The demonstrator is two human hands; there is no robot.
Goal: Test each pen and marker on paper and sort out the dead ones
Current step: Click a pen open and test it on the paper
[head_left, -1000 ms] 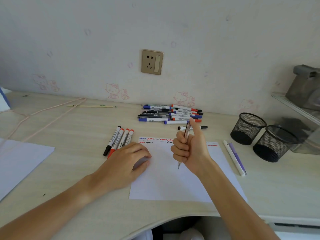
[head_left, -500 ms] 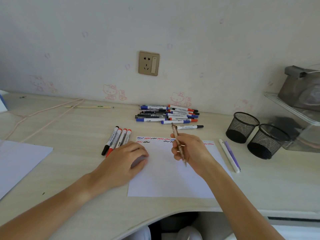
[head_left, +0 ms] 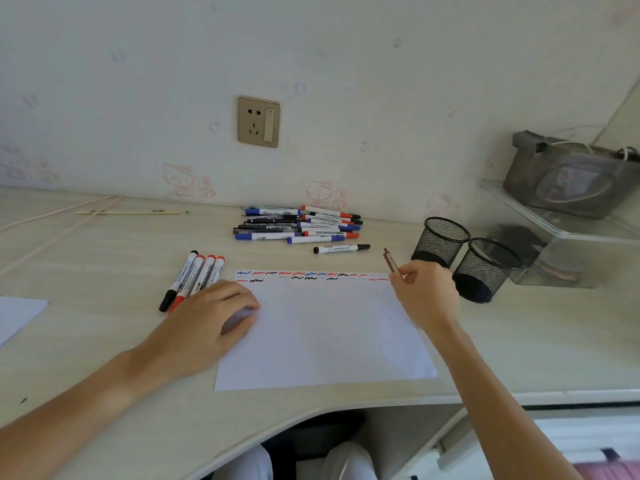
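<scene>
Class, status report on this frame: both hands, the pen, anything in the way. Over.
Left hand flat on test paper. Right hand pinches brown pen at paper's far right corner. Mesh cups close beside; path clear.

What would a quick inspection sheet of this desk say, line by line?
Surface: pale wood-grain desk with a curved front edge.
Job's things: white test sheet with red, blue and black squiggles along its far edge; heap of untested markers; lone black-capped marker; four sorted markers side by side; two black mesh cups.
Clutter: second white paper; wrapped chopsticks.
Hands: left hand rests on the sheet; right hand pinches a brown pen in its fingers.
Cables: pink cord.
Surroundings: wall socket; clear shelf bearing a grey pouch.
</scene>
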